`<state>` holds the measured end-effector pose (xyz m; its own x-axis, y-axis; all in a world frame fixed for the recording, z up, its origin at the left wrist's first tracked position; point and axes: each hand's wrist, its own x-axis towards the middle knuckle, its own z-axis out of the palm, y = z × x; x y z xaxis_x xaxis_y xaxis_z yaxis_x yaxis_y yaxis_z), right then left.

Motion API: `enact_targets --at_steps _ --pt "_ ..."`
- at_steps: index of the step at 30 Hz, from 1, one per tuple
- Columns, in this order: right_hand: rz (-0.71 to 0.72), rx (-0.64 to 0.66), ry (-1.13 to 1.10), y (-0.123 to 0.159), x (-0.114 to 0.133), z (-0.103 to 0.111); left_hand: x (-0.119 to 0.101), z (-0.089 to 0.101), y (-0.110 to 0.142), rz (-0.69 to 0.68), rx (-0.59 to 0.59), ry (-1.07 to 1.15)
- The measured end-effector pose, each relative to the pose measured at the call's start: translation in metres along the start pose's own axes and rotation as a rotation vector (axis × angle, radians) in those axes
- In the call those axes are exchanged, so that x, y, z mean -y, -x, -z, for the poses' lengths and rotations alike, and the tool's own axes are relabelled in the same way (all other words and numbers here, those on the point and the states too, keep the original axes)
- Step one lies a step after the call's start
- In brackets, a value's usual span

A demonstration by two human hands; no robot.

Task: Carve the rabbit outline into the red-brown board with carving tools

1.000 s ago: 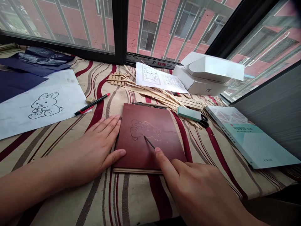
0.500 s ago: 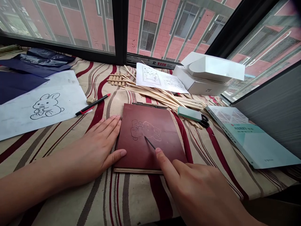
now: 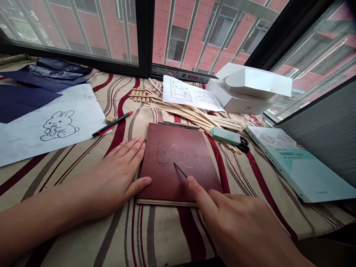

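A dark red leather sheet (image 3: 178, 178) lies on a thin wooden board, with a faint scratched rabbit outline (image 3: 174, 155) on it. My right hand (image 3: 233, 222) grips a thin dark stylus (image 3: 180, 170), whose tip rests on the sheet just below the outline. The grip is partly hidden behind my fingers. My left hand (image 3: 116, 174) lies flat with fingers apart, its thumb on the sheet's left edge. A slim metal tool (image 3: 178, 125) lies along the sheet's far edge.
To the left lie a rabbit drawing (image 3: 52, 126), dark blue carbon paper (image 3: 25, 104) and a red-and-black pen (image 3: 111, 124). Ahead are bamboo strips (image 3: 189, 115), a printed cartoon sheet (image 3: 190, 92) and a white box (image 3: 239, 92). Scissors (image 3: 243, 146) and a book (image 3: 294, 163) lie right.
The whole view has shifted slightly as my head moved. My hands and the stylus keep the same places on the sheet.
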<state>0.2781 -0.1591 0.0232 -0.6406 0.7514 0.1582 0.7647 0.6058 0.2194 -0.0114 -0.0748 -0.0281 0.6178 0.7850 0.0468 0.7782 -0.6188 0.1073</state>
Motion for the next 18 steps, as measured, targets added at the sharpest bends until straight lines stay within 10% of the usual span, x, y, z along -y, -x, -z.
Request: enact_targets --at_steps 18 --pt "-0.025 -0.017 0.011 -0.0010 0.0052 -0.0057 -0.0039 0.0026 -0.0018 0.020 0.040 -0.007"
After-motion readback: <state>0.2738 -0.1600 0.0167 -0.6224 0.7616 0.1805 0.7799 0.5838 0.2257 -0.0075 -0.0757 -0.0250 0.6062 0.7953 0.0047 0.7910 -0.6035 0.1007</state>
